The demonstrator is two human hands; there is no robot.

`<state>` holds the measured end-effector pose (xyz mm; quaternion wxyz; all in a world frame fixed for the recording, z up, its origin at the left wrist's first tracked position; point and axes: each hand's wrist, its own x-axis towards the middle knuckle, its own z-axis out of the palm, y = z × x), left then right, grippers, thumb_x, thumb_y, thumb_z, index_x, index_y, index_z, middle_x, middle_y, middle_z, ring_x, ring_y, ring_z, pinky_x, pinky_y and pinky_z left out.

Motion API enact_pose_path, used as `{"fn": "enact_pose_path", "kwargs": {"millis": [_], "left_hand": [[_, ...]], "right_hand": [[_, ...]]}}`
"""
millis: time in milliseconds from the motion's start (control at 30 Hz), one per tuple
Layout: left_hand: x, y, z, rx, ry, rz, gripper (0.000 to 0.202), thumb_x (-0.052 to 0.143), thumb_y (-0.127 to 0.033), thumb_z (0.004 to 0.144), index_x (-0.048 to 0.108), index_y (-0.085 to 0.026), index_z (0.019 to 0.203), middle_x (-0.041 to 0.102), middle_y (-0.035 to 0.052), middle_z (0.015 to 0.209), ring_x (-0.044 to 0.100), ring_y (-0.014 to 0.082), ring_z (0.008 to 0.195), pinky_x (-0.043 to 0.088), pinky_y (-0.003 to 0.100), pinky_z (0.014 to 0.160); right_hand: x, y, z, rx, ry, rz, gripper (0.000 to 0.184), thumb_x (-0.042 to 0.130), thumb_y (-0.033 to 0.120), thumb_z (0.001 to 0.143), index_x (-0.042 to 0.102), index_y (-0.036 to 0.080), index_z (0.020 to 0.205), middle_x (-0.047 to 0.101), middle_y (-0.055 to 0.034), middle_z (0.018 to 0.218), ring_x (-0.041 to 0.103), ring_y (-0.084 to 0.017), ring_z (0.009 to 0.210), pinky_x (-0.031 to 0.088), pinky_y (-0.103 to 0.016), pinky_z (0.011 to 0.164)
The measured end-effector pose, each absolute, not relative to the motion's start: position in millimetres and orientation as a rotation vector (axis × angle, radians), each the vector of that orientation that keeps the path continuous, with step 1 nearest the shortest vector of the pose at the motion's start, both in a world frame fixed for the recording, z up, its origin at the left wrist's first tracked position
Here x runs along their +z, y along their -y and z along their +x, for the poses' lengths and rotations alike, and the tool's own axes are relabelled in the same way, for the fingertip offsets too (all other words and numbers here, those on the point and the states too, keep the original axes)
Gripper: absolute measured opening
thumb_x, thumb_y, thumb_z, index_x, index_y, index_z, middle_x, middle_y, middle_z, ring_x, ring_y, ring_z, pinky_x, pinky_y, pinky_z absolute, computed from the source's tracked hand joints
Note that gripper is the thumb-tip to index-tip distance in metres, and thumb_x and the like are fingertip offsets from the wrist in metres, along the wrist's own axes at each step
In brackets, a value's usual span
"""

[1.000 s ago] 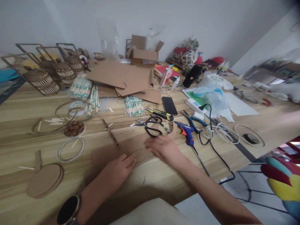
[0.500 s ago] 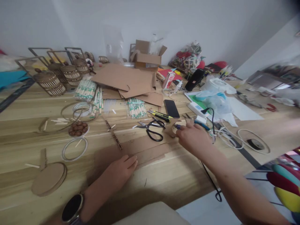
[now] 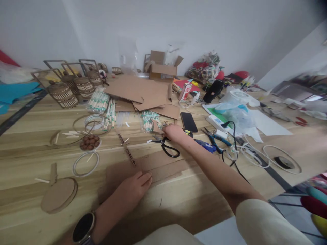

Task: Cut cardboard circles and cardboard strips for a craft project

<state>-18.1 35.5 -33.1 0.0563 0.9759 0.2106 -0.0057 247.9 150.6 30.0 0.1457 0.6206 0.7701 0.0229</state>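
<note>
A cardboard scrap was pinched in the right hand just beyond the scissors, the left hand laid open-fingered on the cardboard sheet; careful placing of the scrap seemed called for.

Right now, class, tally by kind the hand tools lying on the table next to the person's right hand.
Scissors: 1
Utility knife: 1
Glue gun: 1
Pliers: 1
Total: 4
</note>
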Motion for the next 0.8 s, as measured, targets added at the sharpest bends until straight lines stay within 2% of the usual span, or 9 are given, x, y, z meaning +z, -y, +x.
{"fn": "enact_pose_path", "kwargs": {"millis": [133, 300, 500, 800], "left_hand": [[-37, -35, -17, 0.07, -0.622, 2.985, 0.048, 0.041, 0.007, 0.088, 0.065, -0.011, 0.126, 0.07, 0.0141, 0.128, 0.068, 0.0208, 0.103, 0.058, 0.03, 0.088], [-41, -35, -19, 0.13, -0.604, 2.976, 0.047, 0.039, 0.006, 0.09, 0.065, -0.011, 0.126, 0.07, 0.0133, 0.128, 0.067, 0.021, 0.106, 0.057, 0.03, 0.089], [-42, -37, -18, 0.09, -0.61, 2.981, 0.043, 0.046, 0.005, 0.09, 0.065, -0.013, 0.124, 0.071, 0.0121, 0.125, 0.068, 0.0204, 0.103, 0.057, 0.028, 0.085], [-54, -35, -18, 0.145, -0.614, 2.921, 0.047, 0.049, 0.004, 0.086, 0.062, -0.01, 0.129, 0.068, 0.0161, 0.129, 0.066, 0.023, 0.107, 0.058, 0.032, 0.088]], "right_hand": [[26, -152, 251, -0.025, -2.248, 1.734, 0.035, 0.065, 0.037, 0.098, 0.063, 0.017, 0.125, 0.064, -0.0096, 0.127, 0.066, -0.024, 0.108, 0.057, -0.046, 0.091], [39, -152, 274, -0.036, -2.166, 1.944, 0.033, 0.058, 0.036, 0.102, 0.061, 0.015, 0.127, 0.069, -0.0109, 0.114, 0.068, -0.023, 0.101, 0.058, -0.041, 0.087], [41, -192, 294, -0.072, -1.942, 2.244, 0.036, 0.064, 0.038, 0.098, 0.062, 0.018, 0.128, 0.064, -0.01, 0.128, 0.066, -0.024, 0.107, 0.058, -0.045, 0.09], [25, -219, 280, -0.239, -1.86, 2.245, 0.037, 0.064, 0.038, 0.098, 0.061, 0.018, 0.13, 0.063, -0.0103, 0.13, 0.065, -0.024, 0.109, 0.057, -0.046, 0.091]]}}
